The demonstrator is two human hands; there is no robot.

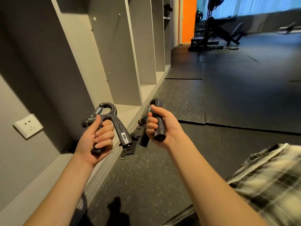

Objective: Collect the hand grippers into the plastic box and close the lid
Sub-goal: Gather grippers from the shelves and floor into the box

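Observation:
My left hand (99, 141) is shut on a black hand gripper (114, 118) with a steel spring at its top and a small counter on its free handle. My right hand (160, 126) is shut on a second black hand gripper (158, 126), its looped head sticking up above my thumb. Both are held in the air in front of me, about a hand's width apart. No plastic box or lid is in view.
Open grey shelving (120, 66) runs along the left wall, with a wall socket (28, 126) beside it. Dark straps (130, 149) lie on the speckled rubber floor (211, 144) under my hands. A weight bench (216, 36) stands far back. Plaid fabric (268, 185) is at lower right.

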